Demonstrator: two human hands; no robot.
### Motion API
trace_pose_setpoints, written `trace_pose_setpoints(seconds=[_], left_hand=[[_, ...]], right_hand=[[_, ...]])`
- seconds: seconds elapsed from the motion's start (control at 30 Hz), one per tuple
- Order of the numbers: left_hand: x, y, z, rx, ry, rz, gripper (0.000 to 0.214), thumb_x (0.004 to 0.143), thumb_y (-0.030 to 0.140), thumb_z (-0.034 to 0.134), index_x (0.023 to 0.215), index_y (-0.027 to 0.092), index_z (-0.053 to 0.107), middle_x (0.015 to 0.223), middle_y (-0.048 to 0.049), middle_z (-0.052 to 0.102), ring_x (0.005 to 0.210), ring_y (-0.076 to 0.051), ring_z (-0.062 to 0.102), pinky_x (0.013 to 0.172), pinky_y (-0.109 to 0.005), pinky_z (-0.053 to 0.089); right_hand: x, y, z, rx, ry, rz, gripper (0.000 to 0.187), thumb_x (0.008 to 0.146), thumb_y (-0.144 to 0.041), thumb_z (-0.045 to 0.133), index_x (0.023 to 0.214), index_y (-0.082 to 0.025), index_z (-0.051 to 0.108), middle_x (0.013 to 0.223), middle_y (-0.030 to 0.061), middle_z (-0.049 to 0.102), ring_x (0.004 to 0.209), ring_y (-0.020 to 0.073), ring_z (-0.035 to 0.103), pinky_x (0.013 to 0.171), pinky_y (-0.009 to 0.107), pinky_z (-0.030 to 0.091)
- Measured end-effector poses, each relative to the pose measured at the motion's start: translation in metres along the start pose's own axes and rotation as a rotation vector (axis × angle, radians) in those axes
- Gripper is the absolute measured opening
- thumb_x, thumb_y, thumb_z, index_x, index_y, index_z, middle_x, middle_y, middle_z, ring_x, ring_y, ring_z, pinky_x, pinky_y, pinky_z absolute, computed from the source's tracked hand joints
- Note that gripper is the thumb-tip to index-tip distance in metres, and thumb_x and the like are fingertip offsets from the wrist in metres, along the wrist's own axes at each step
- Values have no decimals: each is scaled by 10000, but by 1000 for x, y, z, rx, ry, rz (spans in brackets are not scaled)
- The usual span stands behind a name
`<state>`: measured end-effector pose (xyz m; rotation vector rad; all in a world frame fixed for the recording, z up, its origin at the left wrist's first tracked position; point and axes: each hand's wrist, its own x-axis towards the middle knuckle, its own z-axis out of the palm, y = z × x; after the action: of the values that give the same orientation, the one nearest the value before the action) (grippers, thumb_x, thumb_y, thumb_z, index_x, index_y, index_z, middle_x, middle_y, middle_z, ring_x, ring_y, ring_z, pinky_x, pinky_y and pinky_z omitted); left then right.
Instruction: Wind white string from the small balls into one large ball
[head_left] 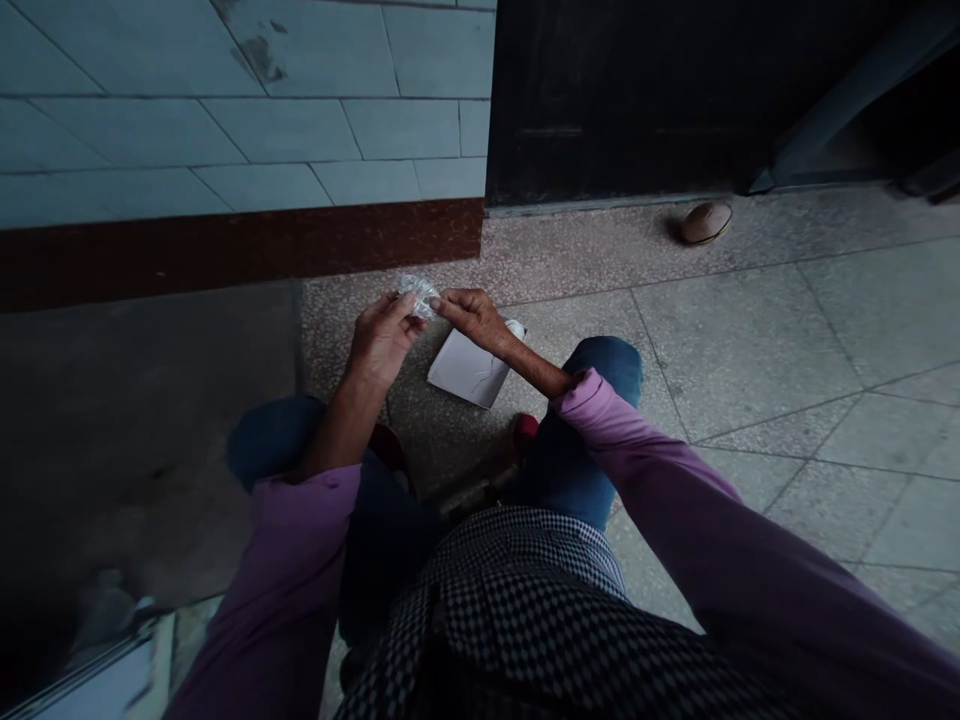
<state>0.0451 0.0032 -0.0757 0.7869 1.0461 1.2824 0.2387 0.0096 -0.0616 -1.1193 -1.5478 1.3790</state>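
Pinching a crinkled clear wrapper (418, 292) between them, the left hand (384, 340) and the right hand (475, 316) meet above the floor (750, 350), out past the person's bent knees. The left hand is closed on the wrapper's left edge, thumb pressed against curled fingers. The right hand grips its right edge with thumb and forefinger drawn together, the other fingers folded loosely. The wrapper is small, shiny and rumpled, and it is held in the air; whether anything is inside is too small to tell. Just to the near side of the right hand, a white folded paper (465, 372) lies flat on the speckled floor between the knees. Purple sleeves (300, 560) are pushed back from both wrists. Far to the right, a brown rounded object (706, 222) sits on the floor close to a dark door (622, 100). A pale tiled wall (225, 100) with a red-brown skirting (225, 250) runs along the far left.
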Motion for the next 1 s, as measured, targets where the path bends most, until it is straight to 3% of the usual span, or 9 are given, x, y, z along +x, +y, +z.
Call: trace_pose_setpoints(seconds=[0.1,0.2,0.33,0.47,0.6,0.7,0.8,0.9,1.0], left_hand=[[1,1,-1,32,51,32,459,875,414,1173,969,208,773,983,-46,810,854,-197,776,763,-291,627],[5,7,-6,132,150,101,398,890,362,1125,888,209,757,913,-26,791,795,-173,735,723,-264,598],[8,13,-12,258,185,143,415,871,323,1121,794,220,727,780,13,709,704,-162,637,670,-258,521],[-1,15,-10,511,50,128,423,728,340,1176,752,228,768,695,30,656,704,-182,596,654,-267,451],[-13,16,-4,413,-152,84,366,702,406,1127,791,217,827,732,-6,710,726,-204,638,674,-292,491],[-14,16,-3,239,-146,77,401,670,437,1122,834,203,840,818,-47,781,752,-203,686,701,-299,544],[-9,15,-5,152,-86,58,440,659,440,1137,880,200,842,897,-68,829,797,-209,738,717,-293,588],[-1,12,-9,152,-21,95,472,714,476,1150,893,207,805,921,-59,826,823,-209,759,718,-283,603],[9,10,-15,216,69,165,488,771,501,1149,867,220,762,867,-22,781,783,-184,716,709,-266,592]], right_hand=[[-2,4,-1,-58,-43,12,696,1362,-655,731,826,-246,560,829,-32,482,857,188,468,837,316,424],[-11,7,2,-223,-157,-29,599,1405,-583,635,930,-225,703,933,33,663,944,233,616,987,359,511],[-19,2,-2,-355,-285,-114,456,1393,-523,670,1058,-230,774,1027,62,755,1002,258,694,1042,370,538],[-2,-5,-25,-280,-141,-189,503,1379,-559,700,992,-241,751,1006,58,740,1010,262,678,1011,361,547],[22,5,-39,-190,29,-188,642,1350,-671,731,882,-234,675,898,30,643,940,233,599,964,353,522],[26,19,-27,-115,-74,-106,657,1323,-675,757,857,-227,640,839,-3,598,879,201,549,883,322,480],[19,28,-8,-82,-185,-87,522,1324,-516,730,906,-209,672,858,-10,626,863,194,550,855,306,455],[10,28,2,-163,-201,-98,427,1315,-352,709,917,-199,697,876,-2,651,884,199,581,896,314,457],[1,20,4,-244,-256,-83,417,1315,-343,766,923,-201,735,909,28,707,936,221,637,929,342,473]])
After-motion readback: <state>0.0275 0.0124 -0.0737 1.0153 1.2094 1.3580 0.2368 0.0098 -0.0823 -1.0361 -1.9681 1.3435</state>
